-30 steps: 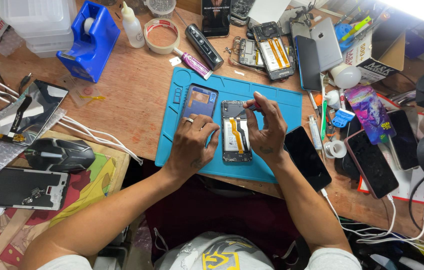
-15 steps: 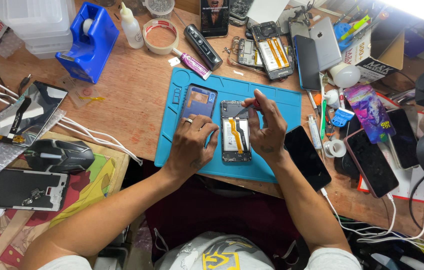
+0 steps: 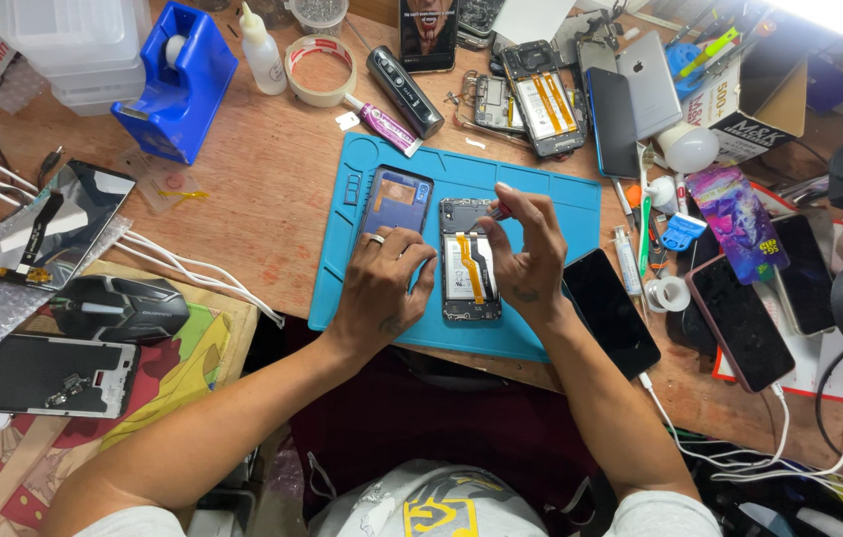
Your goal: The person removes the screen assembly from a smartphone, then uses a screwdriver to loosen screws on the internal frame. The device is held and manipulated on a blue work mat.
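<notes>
My left hand [image 3: 381,283] steadies the opened phone [image 3: 469,261], lengthwise away from me on the blue mat [image 3: 551,199]; my right hand [image 3: 531,254] pinches a small tool [image 3: 497,210].

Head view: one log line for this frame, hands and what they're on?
left hand: steadies opened black phone on blue silicone mat | right hand: holds small tool at phone's top | loose blue back cover: beside phone

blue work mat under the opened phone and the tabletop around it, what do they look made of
The blue work mat looks like matte silicone or rubber: flat, no glare, with moulded compartments along its top edge. The tabletop looks like bare reddish-brown wood or plywood, grain-streaked and scuffed. The opened phone lies on the mat between both hands.
</notes>
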